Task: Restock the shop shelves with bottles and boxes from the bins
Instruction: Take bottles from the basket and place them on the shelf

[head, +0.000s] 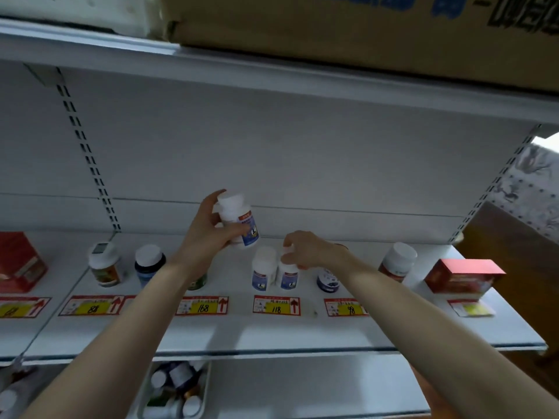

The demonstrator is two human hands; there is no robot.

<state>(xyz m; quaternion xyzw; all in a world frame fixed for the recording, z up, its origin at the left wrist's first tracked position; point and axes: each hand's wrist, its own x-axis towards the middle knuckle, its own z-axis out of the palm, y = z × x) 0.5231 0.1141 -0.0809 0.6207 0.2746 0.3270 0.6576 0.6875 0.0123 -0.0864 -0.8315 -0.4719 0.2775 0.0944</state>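
My left hand (208,231) holds a white bottle with a blue label (240,220) in the air above the white shelf (272,331). Two matching white bottles stand side by side behind the 118 price tag: the left one (263,269) is free, and my right hand (305,249) grips the cap of the right one (289,275). A white bin (175,391) with several bottles sits on the lower shelf, below my left forearm.
Other stock lines the shelf: an orange-labelled bottle (104,264), a dark blue bottle (148,263), a dark bottle (328,281) under my right wrist, a white-capped bottle (396,261), red boxes at far left (18,261) and right (462,275). A cardboard carton (363,31) lies overhead.
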